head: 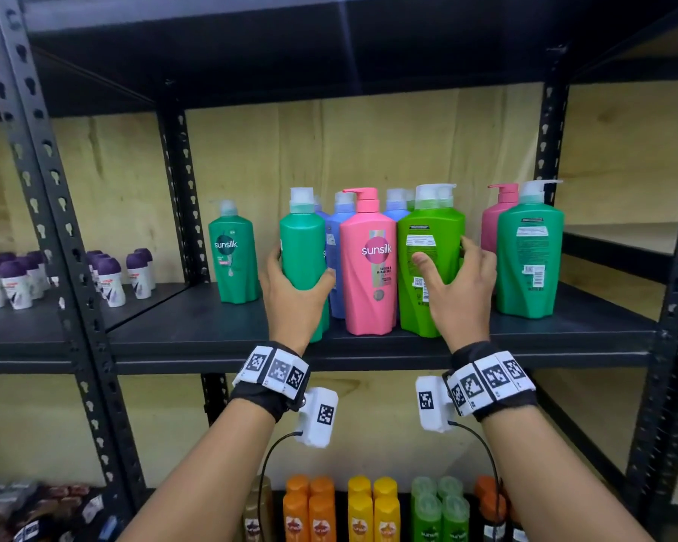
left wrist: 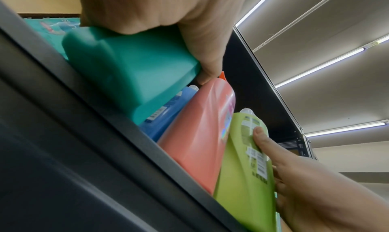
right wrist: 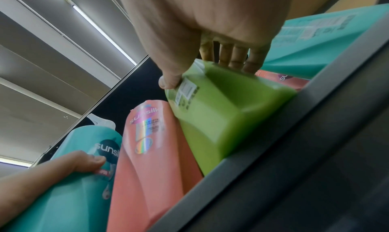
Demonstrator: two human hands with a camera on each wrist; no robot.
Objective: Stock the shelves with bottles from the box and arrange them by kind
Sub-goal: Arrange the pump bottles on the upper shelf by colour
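Observation:
On the black middle shelf (head: 212,330) stand pump bottles of shampoo. My left hand (head: 294,291) grips a teal green bottle (head: 304,244) (left wrist: 130,79) (right wrist: 84,152) at its lower half. My right hand (head: 455,283) grips a lime green bottle (head: 431,244) (left wrist: 244,169) (right wrist: 221,112), thumb on its back label, fingers round its right side. Between them stands a pink bottle (head: 366,267) (left wrist: 200,135) (right wrist: 151,149). Blue bottles (head: 337,244) (left wrist: 166,116) stand behind. Another teal bottle (head: 233,256) stands at the left, and a teal one (head: 531,252) with a pink one (head: 498,217) behind it at the right.
Purple-capped roll-on bottles (head: 110,279) fill the neighbouring shelf at the left. The shelf below holds orange bottles (head: 310,506), yellow bottles (head: 372,506) and green bottles (head: 439,510). Black slotted uprights (head: 177,181) frame the bay. Bare shelf shows at the front left and far right.

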